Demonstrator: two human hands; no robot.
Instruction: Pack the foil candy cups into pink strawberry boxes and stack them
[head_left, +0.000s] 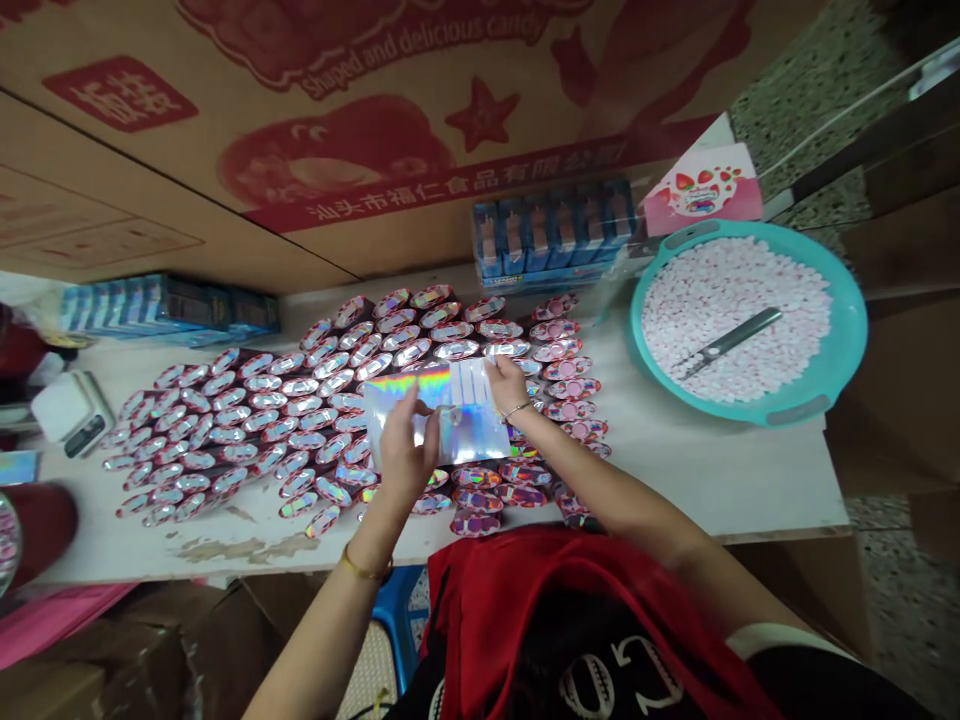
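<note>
A flat silvery sheet or pouch (469, 440) with a rainbow sheen is held level above the many small foil packs (304, 405) standing on the table. My right hand (507, 385) pinches its upper right edge, near a white striped patch. Over its left part is my left hand (409, 445), with thumb and forefinger apart and the other fingers partly hidden; nothing shows between them. Right of the packs, a turquoise basin (847, 330) holds white and pinkish pieces, with a metal scoop or tongs (731, 342) lying on them.
Large printed cartons (337, 230) line the back. Blue boxes (555, 235) stand behind the packs, more (169, 305) at the left. A small scale (71, 412) and a red bucket (49, 530) are far left. The table's front edge (787, 535) runs near my body.
</note>
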